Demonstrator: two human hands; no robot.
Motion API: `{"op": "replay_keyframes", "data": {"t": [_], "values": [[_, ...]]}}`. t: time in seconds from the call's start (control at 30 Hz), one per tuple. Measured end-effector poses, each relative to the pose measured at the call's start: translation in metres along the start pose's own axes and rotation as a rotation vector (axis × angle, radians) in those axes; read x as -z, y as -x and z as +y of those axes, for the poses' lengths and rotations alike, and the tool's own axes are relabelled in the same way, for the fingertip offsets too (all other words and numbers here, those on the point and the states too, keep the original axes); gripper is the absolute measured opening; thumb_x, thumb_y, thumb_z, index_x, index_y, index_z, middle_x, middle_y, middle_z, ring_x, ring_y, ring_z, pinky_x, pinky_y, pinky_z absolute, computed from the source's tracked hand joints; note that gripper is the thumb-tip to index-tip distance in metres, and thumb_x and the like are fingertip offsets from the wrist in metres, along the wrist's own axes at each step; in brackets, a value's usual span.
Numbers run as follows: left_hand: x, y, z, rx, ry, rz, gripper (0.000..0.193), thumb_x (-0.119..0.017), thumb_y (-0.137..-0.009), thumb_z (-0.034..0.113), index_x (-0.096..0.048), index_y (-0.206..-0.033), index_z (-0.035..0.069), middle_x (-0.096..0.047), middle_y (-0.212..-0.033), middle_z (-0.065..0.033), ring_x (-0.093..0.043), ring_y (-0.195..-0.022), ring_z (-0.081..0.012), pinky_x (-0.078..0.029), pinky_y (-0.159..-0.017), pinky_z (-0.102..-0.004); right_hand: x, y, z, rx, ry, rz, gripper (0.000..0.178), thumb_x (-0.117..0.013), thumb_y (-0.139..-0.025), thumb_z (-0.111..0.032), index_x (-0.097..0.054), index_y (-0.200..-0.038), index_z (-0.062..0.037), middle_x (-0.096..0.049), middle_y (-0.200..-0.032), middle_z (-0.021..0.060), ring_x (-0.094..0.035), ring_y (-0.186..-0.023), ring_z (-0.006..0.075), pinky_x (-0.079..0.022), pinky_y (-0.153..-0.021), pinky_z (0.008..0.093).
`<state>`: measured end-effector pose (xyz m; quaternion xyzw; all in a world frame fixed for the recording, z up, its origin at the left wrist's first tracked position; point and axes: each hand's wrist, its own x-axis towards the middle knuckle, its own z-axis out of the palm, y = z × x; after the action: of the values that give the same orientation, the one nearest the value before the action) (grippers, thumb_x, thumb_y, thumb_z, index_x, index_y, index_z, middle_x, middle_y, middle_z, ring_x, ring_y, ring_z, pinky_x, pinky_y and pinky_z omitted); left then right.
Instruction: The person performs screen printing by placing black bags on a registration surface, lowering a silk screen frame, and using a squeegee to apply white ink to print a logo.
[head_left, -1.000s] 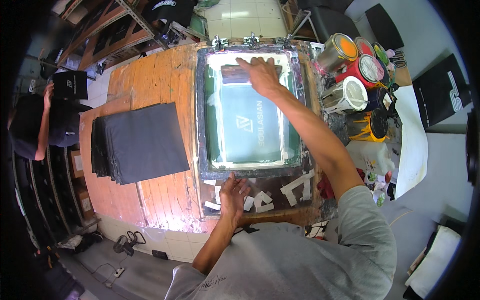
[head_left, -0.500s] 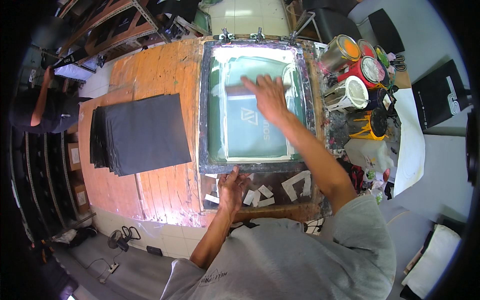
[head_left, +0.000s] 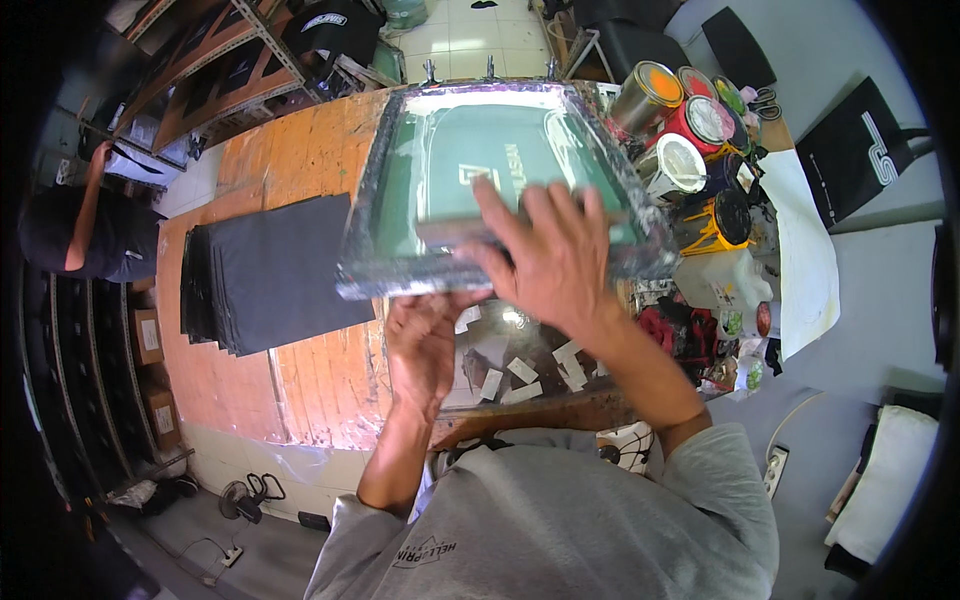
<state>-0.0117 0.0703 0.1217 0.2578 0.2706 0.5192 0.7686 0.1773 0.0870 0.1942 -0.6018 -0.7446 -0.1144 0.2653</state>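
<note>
A screen-printing frame (head_left: 362, 276) with green mesh (head_left: 425, 150) is tilted, its near edge raised off the table and its far edge at the clamps (head_left: 490, 70). Under the near edge, my left hand (head_left: 420, 345) is closed on the frame, its fingertips partly hidden. My right hand (head_left: 558, 255) is wrapped around a squeegee (head_left: 450, 233), which lies across the near part of the mesh. White ink streaks and pale lettering show on the mesh. Beneath the frame, a dark board (head_left: 470, 385) carries several white tape pieces (head_left: 522, 370).
A stack of flat black sheets (head_left: 285, 270) lies on the wooden table (head_left: 300, 390), left of the frame. Several ink cans (head_left: 680, 165) crowd its right side, beside a white sheet (head_left: 800, 250). At the far left, another person (head_left: 85, 225) stands by shelving.
The frame's near edge has risen, lifted by my left hand. My right hand has drawn the squeegee from the far half of the mesh to the near end.
</note>
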Motion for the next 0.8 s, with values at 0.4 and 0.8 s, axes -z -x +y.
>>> {"op": "replay_keyframes", "data": {"t": [0.4,0.8], "values": [[0.151,-0.141,-0.075,-0.617,-2.249,0.582,0.035,-0.068,-0.099,0.033,-0.065,-0.099,-0.001,-0.067,-0.094,-0.0172,-0.062,-0.075,-0.036,-0.051,-0.075,-0.0408,0.062,-0.151,0.056,-0.005,-0.098,-0.217,0.037,-0.057,-0.105,-0.033,-0.071,-0.108,0.0011,-0.052,-0.056,0.0009,-0.044,-0.046,0.0128,-0.056,-0.06,0.0375],[0.275,-0.12,0.125,-0.358,-1.843,0.982,0.03,-0.075,-0.091,0.027,-0.069,-0.104,0.001,-0.071,-0.103,-0.0236,-0.068,-0.1,-0.0398,-0.052,-0.088,-0.0487,0.072,-0.189,0.062,-0.077,-0.088,-0.156,0.04,-0.059,-0.101,-0.038,-0.073,-0.111,-0.0013,-0.074,-0.098,0.0207,-0.072,-0.095,0.033,-0.057,-0.091,0.0461]]}}
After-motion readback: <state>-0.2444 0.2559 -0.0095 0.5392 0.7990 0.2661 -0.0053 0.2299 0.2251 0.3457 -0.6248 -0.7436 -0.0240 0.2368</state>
